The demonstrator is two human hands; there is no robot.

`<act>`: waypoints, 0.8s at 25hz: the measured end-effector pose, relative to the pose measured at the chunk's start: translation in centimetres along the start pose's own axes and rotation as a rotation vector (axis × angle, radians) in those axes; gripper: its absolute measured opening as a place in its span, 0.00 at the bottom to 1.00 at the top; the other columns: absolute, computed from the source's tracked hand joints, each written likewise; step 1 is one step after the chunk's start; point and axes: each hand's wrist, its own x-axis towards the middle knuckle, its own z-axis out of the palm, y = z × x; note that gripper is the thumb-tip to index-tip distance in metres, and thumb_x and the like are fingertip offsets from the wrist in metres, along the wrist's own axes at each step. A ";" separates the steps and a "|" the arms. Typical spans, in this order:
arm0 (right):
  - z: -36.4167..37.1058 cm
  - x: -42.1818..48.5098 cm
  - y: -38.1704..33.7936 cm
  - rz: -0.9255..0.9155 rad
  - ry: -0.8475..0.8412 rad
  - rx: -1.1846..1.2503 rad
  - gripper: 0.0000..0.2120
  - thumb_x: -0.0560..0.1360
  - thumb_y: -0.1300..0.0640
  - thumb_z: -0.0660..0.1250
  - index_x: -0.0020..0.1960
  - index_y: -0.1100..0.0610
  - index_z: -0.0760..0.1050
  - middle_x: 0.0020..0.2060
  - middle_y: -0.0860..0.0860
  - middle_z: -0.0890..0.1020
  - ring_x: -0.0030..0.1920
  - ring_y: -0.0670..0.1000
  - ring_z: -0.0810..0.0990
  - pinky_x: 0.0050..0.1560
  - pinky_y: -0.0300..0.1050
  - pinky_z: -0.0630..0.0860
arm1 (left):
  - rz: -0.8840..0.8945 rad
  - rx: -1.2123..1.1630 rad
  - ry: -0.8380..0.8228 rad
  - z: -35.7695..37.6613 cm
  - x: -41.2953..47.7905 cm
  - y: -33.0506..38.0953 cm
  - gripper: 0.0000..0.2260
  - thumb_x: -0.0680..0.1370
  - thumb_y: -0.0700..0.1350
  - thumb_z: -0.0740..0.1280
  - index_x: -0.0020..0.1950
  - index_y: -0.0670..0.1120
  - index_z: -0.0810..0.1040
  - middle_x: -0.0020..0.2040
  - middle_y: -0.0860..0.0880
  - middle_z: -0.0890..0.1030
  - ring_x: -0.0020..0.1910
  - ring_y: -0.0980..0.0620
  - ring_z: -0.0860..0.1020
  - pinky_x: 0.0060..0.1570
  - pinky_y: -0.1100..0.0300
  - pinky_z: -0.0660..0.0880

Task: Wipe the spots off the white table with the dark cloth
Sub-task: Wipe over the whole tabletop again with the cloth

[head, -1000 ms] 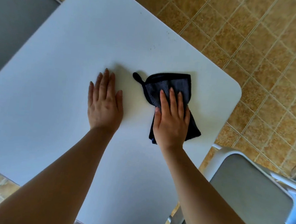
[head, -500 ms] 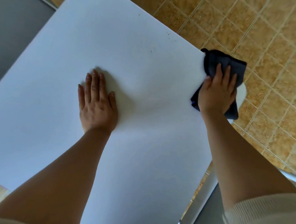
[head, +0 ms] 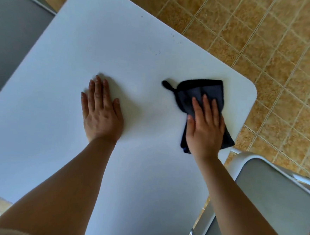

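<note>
The right hand (head: 204, 128) presses flat on the dark cloth (head: 203, 95) near the white bench's (head: 82, 48) right corner (left hand (head: 101, 113) splayed, empty), with the remaining spots (head: 157, 52) beyond the cloth, nearer the right hand.

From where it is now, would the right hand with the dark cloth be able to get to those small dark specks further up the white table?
Probably yes: bare white table lies between the right hand, flat on the dark cloth, and the specks.
</note>
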 end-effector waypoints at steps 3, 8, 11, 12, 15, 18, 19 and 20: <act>-0.1 4.4 0.4 0.172 -0.052 0.007 0.25 0.83 0.45 0.51 0.78 0.48 0.63 0.78 0.51 0.64 0.79 0.56 0.60 0.73 0.61 0.64 | 0.000 -0.001 -0.010 0.0 0.1 0.2 0.26 0.83 0.50 0.48 0.79 0.42 0.52 0.79 0.44 0.53 0.78 0.47 0.50 0.76 0.49 0.45; 0.5 13.0 -3.7 0.180 -0.129 0.046 0.24 0.85 0.46 0.51 0.80 0.47 0.56 0.81 0.49 0.56 0.81 0.55 0.53 0.77 0.61 0.55 | -0.012 0.009 -0.029 0.0 0.1 0.1 0.26 0.83 0.50 0.49 0.79 0.42 0.50 0.79 0.45 0.52 0.78 0.48 0.49 0.76 0.50 0.44; 1.0 15.5 -7.2 0.137 -0.152 0.046 0.24 0.85 0.46 0.51 0.81 0.46 0.54 0.81 0.47 0.55 0.81 0.54 0.51 0.78 0.60 0.53 | -0.009 -0.003 -0.027 0.0 0.1 0.0 0.26 0.83 0.49 0.50 0.79 0.42 0.51 0.79 0.44 0.53 0.78 0.48 0.50 0.76 0.50 0.45; 1.2 15.9 -8.5 0.113 -0.146 0.045 0.24 0.85 0.46 0.51 0.81 0.46 0.55 0.81 0.47 0.55 0.81 0.54 0.51 0.78 0.60 0.53 | -0.011 -0.006 -0.019 0.0 0.2 -0.1 0.26 0.83 0.49 0.50 0.79 0.42 0.51 0.79 0.44 0.54 0.78 0.48 0.50 0.76 0.49 0.46; 1.8 15.7 -11.7 0.023 -0.122 0.045 0.24 0.85 0.47 0.52 0.80 0.46 0.57 0.80 0.48 0.58 0.80 0.54 0.54 0.77 0.59 0.55 | -0.020 -0.036 0.031 -0.1 0.1 -0.1 0.25 0.82 0.49 0.53 0.78 0.40 0.57 0.77 0.43 0.60 0.77 0.46 0.56 0.76 0.48 0.49; 2.7 14.0 -13.5 -0.092 -0.036 0.057 0.23 0.83 0.48 0.54 0.78 0.48 0.65 0.77 0.49 0.66 0.78 0.55 0.62 0.74 0.60 0.62 | 0.011 -0.110 0.062 -0.7 1.6 -0.7 0.24 0.82 0.48 0.53 0.76 0.39 0.61 0.75 0.42 0.64 0.76 0.45 0.58 0.76 0.48 0.50; 2.8 13.1 -13.8 -0.131 -0.005 0.064 0.22 0.83 0.48 0.55 0.76 0.48 0.67 0.76 0.50 0.68 0.77 0.56 0.65 0.72 0.60 0.65 | 0.023 -0.097 0.063 -0.9 2.6 -1.3 0.24 0.83 0.48 0.52 0.76 0.39 0.60 0.76 0.42 0.63 0.77 0.46 0.57 0.76 0.49 0.48; 2.8 12.0 -13.8 -0.173 0.017 0.063 0.22 0.83 0.48 0.55 0.76 0.49 0.68 0.75 0.50 0.69 0.76 0.56 0.66 0.71 0.59 0.67 | 0.030 -0.070 0.066 -1.1 3.8 -2.1 0.24 0.83 0.49 0.52 0.77 0.39 0.58 0.77 0.42 0.60 0.77 0.46 0.55 0.76 0.49 0.46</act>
